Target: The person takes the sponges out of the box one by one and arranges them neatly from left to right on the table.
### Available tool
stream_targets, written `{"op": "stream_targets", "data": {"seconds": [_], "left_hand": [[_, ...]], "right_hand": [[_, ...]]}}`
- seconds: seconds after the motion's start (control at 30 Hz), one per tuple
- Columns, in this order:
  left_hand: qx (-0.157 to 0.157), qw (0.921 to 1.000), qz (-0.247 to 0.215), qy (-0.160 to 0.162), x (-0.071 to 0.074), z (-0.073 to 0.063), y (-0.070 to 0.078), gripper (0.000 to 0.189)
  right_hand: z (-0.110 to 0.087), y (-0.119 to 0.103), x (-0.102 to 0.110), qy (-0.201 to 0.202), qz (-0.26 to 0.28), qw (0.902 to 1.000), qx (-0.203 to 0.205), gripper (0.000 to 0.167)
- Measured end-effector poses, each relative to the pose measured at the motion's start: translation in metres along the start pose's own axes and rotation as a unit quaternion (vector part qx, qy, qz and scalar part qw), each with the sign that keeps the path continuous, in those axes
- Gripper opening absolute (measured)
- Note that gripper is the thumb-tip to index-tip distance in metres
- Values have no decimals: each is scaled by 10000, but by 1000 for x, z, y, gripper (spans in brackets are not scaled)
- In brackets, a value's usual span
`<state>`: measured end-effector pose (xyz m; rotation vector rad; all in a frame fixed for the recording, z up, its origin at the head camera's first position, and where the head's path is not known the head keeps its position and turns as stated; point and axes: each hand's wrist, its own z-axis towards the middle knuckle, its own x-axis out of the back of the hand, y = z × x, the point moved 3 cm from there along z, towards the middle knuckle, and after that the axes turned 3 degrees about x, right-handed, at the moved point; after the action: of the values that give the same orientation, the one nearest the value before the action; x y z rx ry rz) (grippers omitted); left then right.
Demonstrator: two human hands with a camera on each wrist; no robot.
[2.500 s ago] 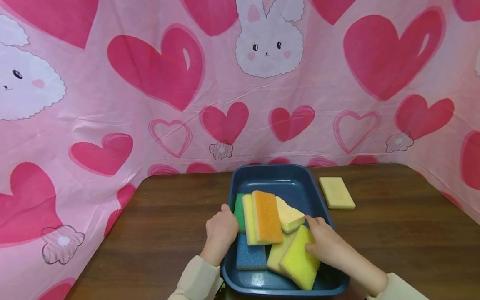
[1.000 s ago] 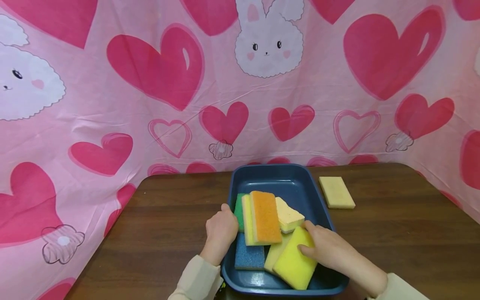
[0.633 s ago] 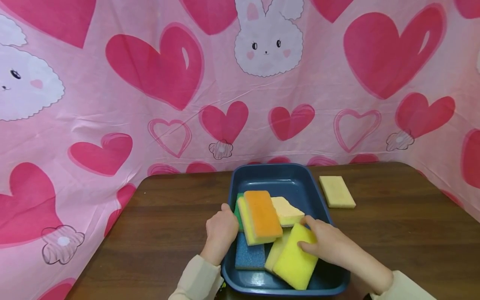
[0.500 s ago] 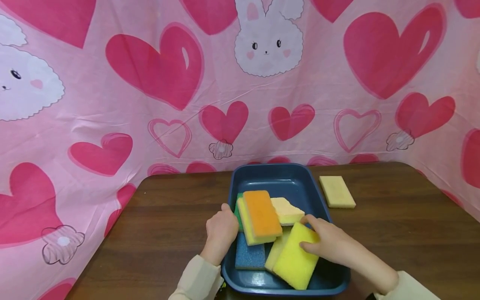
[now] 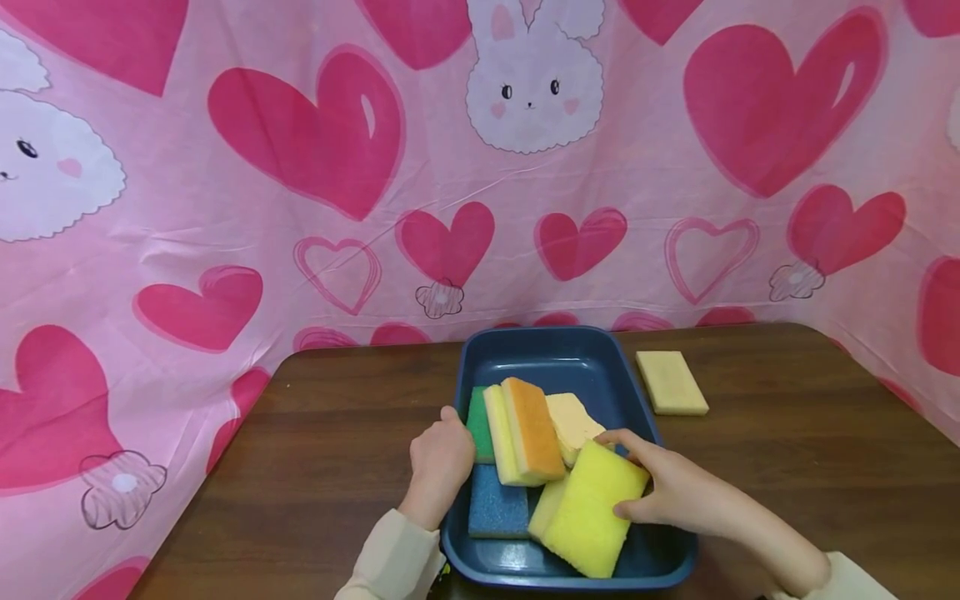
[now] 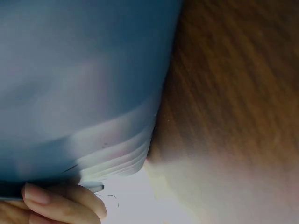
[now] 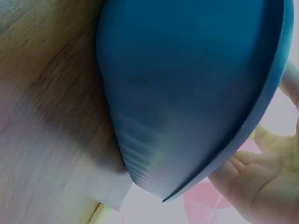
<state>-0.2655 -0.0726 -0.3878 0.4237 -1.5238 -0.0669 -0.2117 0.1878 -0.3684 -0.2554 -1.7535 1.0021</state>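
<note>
A dark blue tray point(image 5: 555, 358) of sponges stands on the wooden table. My left hand point(image 5: 442, 458) grips its left rim; the left wrist view shows the curled fingers point(image 6: 60, 203) under that rim. Over the tray's near right part, my right hand point(image 5: 667, 483) pinches a bright yellow sponge point(image 5: 592, 517) between thumb and fingers. The yellow sponge overlaps a paler sponge point(image 5: 551, 504). Left of it, an orange-and-yellow sponge point(image 5: 538, 429) leans on the pile, beside a cream sponge point(image 5: 573, 421). A green sponge point(image 5: 480, 425) and a blue sponge point(image 5: 498, 500) lie along the left wall.
One pale yellow sponge point(image 5: 671, 383) lies flat on the table point(image 5: 360, 400), right of the tray's far end. Behind the table hangs a pink cloth point(image 5: 450, 183) printed with hearts and rabbits.
My right hand has shifted a little to the right, and the yellow sponge's far end has moved with it. The orange-and-yellow sponge has tipped and the cream one has turned. My left hand stays put.
</note>
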Motion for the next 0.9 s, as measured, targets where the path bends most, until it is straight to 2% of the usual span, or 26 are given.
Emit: {"op": "stream_targets", "data": {"seconds": [0.17,0.27,0.4,0.53,0.7,0.9], "left_hand": [[24,10000,-2,-80,1,0,0,16],[6,9999,-10,-110,1,0,0,16],[-14,9999,-34,-120,1,0,-1,16],[-1,9999,-43,-167,1,0,-1,17],[-10,9998,-37,-179,1,0,-1,18],[-20,9999,-55,-152,1,0,-1,17]], "right_hand": [[-1,0,-2,-51,137,9999,43,79],[-2,1,-3,65,92,9999,-59,84],[-3,4,-4,205,372,9990,-165,88],[-5,6,-6,199,865,9960,-114,85],[-5,8,-9,-21,1441,9895,-67,79],[-7,8,-15,-275,1418,9895,-106,73]]}}
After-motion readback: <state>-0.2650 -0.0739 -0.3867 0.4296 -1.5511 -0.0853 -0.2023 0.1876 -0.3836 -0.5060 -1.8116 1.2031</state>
